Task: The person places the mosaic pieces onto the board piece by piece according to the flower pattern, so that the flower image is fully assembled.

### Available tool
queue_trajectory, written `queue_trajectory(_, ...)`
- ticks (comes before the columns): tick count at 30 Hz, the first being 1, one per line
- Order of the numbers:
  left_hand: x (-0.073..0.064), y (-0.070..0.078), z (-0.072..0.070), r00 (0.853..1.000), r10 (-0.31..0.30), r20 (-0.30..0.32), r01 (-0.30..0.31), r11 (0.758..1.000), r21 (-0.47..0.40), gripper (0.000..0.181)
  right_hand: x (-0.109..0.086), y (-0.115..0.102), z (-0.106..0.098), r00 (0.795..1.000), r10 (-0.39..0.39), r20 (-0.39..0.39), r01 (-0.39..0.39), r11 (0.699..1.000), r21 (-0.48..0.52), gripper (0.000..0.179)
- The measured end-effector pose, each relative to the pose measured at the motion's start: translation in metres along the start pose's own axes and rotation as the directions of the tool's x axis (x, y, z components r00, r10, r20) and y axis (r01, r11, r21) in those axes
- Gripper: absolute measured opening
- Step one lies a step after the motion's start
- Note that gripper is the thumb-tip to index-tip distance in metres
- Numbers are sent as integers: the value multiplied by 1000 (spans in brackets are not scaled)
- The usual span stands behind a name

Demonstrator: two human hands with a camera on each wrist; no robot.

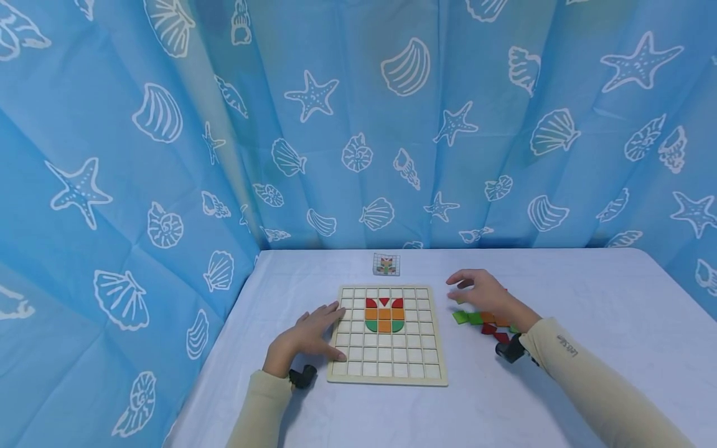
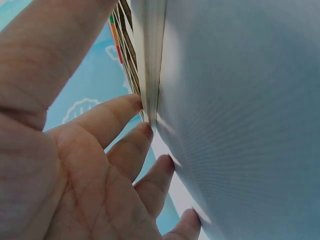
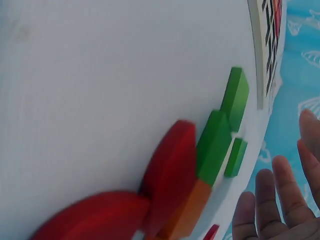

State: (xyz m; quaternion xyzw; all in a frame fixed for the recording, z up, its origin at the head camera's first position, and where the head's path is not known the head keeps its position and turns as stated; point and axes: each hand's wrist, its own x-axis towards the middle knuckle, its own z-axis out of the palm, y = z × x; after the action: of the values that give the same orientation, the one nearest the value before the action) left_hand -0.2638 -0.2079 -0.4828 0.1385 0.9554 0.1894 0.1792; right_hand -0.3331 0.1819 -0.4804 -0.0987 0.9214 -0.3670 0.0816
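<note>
A square wooden grid board lies on the table. Set in its upper middle is a tulip-like pattern of red, orange and green tiles. My left hand rests at the board's left side, thumb and fingers spread; in the left wrist view fingertips touch the board's edge. Above the loose tiles to the right hovers my right hand, its fingers loosely bent with nothing seen between them. Beneath it are green tiles, red curved tiles and an orange tile.
Behind the board lies a small picture card with a coloured pattern on a grid. A white cloth covers the table. Blue curtains printed with shells and starfish hang behind and along the left side.
</note>
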Motion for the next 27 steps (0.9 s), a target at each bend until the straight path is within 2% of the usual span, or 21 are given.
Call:
queue_trajectory(3, 0, -1, 0, 1000, -1, -1, 1, 1000, -3, 103, 2, 6, -1, 1000, 20, 6, -20, 1000, 3, 39)
queue_trajectory(12, 0, -1, 0, 1000, -1, -6, 1, 1000, -2, 103, 7, 21, 0, 999, 16, 28, -16, 1000, -13, 38)
queue_trajectory(27, 0, -2, 0, 1000, 3, -4, -3, 1000, -6, 104, 6, 20, 4, 1000, 21, 20, -19, 993, -113, 37)
